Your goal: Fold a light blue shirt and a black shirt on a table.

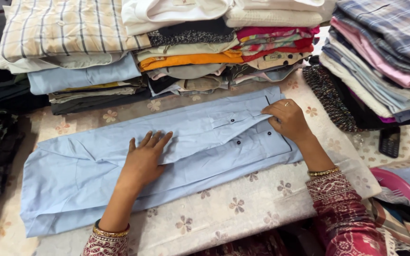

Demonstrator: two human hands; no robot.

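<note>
A light blue shirt (pixel 81 166) lies folded lengthwise into a long strip across the floral cloth. My left hand (pixel 143 159) rests flat on its middle, fingers spread, pressing a folded sleeve down. My right hand (pixel 288 118) pinches the fabric edge near the cuff with dark buttons at the shirt's right end. Both wrists wear gold bangles, and patterned maroon sleeves cover my forearms.
Stacks of folded clothes (pixel 191 52) line the far side, with a checked shirt pile (pixel 67 33) at the left and another stack (pixel 380 57) at the right. A dark phone (pixel 390 141) lies at the right on the floral table cover (pixel 243 204). A pink plastic rim (pixel 397 185) shows at lower right.
</note>
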